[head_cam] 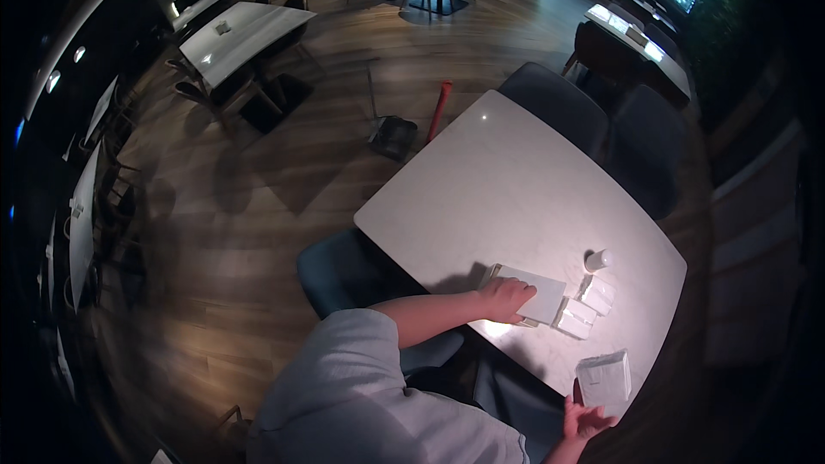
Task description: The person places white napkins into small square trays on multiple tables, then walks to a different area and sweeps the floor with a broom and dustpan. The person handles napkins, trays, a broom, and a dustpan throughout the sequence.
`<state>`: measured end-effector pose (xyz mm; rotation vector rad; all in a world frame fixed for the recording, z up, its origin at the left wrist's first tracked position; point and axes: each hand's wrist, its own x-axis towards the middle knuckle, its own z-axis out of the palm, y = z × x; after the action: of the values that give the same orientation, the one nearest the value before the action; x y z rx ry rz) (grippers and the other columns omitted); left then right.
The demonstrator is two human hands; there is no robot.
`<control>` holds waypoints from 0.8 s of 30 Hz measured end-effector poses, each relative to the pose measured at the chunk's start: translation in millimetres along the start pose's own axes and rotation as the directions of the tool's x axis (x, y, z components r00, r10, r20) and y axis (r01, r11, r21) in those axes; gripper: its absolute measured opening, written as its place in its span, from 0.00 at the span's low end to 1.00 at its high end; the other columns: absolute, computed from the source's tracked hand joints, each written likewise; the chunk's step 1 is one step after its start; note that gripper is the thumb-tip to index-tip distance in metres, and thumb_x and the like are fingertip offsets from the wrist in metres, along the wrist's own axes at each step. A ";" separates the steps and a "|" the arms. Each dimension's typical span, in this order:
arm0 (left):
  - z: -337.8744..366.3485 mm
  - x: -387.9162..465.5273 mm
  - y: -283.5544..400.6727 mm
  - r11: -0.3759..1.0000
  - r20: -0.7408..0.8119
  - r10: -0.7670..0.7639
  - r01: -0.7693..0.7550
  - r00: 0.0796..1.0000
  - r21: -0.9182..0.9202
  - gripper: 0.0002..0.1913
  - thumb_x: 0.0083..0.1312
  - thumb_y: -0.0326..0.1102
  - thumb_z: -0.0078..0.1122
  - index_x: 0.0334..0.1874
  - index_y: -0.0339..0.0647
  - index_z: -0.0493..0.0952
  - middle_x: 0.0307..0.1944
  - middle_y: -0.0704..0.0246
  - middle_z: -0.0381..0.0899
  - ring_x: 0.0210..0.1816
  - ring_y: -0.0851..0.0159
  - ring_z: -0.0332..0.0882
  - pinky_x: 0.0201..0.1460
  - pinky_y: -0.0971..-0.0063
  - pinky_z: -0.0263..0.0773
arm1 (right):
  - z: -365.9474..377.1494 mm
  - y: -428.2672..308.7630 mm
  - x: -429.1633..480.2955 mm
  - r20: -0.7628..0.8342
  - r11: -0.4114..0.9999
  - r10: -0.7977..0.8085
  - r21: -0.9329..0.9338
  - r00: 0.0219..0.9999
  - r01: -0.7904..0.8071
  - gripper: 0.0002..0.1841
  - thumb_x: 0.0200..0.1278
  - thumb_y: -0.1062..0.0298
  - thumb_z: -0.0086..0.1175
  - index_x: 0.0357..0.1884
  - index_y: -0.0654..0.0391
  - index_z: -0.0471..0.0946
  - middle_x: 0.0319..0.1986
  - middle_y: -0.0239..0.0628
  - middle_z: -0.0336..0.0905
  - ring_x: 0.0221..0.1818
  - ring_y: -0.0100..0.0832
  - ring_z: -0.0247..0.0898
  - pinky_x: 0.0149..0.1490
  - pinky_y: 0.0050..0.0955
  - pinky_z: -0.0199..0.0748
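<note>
My left hand (506, 299) lies over the left end of a flat white stack, probably paper napkins (541, 293), and grips it. A thin light-coloured box or holder (493, 274) shows partly under that stack; my hand hides the rest. Near the table's right corner, a wrapped white pack (604, 379) bears a small mark. Just below its lower edge is my right hand (585, 420), thumb and fingers apart; contact with the pack is unclear. Two smaller plastic-wrapped packs, the nearer one (575, 318) and the farther one (597, 295), lie between the hands.
A white cylindrical container (598, 260) stands on the pale table (496, 187). Blue-grey chairs (338, 270) are tucked at the near side, dark chairs (561, 106) at the far side. A long-handled dustpan (393, 136) and a red pole (440, 109) stand beyond the table's left edge.
</note>
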<state>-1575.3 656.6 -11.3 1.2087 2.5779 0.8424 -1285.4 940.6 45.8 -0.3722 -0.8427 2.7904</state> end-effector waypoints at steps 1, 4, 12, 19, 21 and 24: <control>-1.3 4.2 -0.8 1.000 -0.053 0.012 -0.013 0.999 -0.022 0.25 0.58 0.48 0.75 0.48 0.39 0.74 0.42 0.59 0.83 0.49 0.51 0.84 0.50 0.54 0.79 | -9.5 -0.4 6.5 -0.088 0.997 -0.063 -0.052 0.994 0.059 0.38 0.70 0.47 0.65 0.78 0.48 0.64 0.69 0.38 0.74 0.66 0.48 0.74 0.53 0.52 0.85; -15.6 10.6 -16.2 0.925 -0.294 -0.139 0.017 0.946 -0.380 0.20 0.62 0.48 0.73 0.43 0.39 0.77 0.37 0.57 0.83 0.42 0.51 0.84 0.44 0.57 0.79 | -20.7 5.7 68.5 -0.197 0.994 0.053 -0.084 0.979 -0.071 0.20 0.74 0.55 0.62 0.62 0.51 0.77 0.51 0.35 0.87 0.44 0.36 0.84 0.37 0.29 0.79; -28.4 -31.6 -148.3 0.356 -0.218 -0.815 0.167 0.537 -0.919 0.15 0.69 0.40 0.68 0.47 0.35 0.82 0.40 0.64 0.89 0.40 0.67 0.85 0.43 0.66 0.80 | 16.7 58.5 75.4 -0.274 0.975 0.108 -0.159 0.956 -0.155 0.26 0.67 0.58 0.69 0.64 0.47 0.74 0.53 0.32 0.83 0.49 0.40 0.81 0.46 0.35 0.81; 17.8 -80.1 -229.2 0.156 -0.089 -0.966 0.273 0.241 -0.949 0.26 0.59 0.36 0.80 0.56 0.34 0.78 0.52 0.60 0.87 0.51 0.61 0.87 0.52 0.64 0.82 | 9.8 61.5 60.1 -0.439 0.966 0.130 -0.148 0.889 -0.214 0.29 0.68 0.60 0.66 0.70 0.44 0.70 0.61 0.33 0.78 0.56 0.43 0.78 0.51 0.41 0.80; -22.7 -49.4 -203.8 0.197 0.087 -0.944 0.754 0.320 -0.627 0.29 0.57 0.44 0.82 0.54 0.34 0.79 0.50 0.55 0.87 0.51 0.55 0.87 0.53 0.60 0.81 | 20.6 54.2 62.2 -0.505 0.957 0.085 -0.199 0.859 -0.212 0.29 0.69 0.63 0.64 0.70 0.43 0.69 0.60 0.32 0.79 0.59 0.38 0.76 0.56 0.42 0.78; -9.2 -61.7 -220.5 0.459 -0.573 -0.779 0.854 0.255 -0.244 0.43 0.60 0.48 0.78 0.72 0.33 0.66 0.70 0.49 0.70 0.70 0.45 0.69 0.71 0.50 0.69 | 61.0 57.3 80.7 -0.413 0.911 0.052 -0.353 0.909 -0.213 0.32 0.66 0.66 0.66 0.72 0.45 0.68 0.56 0.29 0.79 0.49 0.30 0.76 0.45 0.33 0.75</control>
<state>-1682.3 493.7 -131.8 -0.7123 3.1271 0.8686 -1386.8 883.8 48.0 -1.0587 -1.3036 2.5024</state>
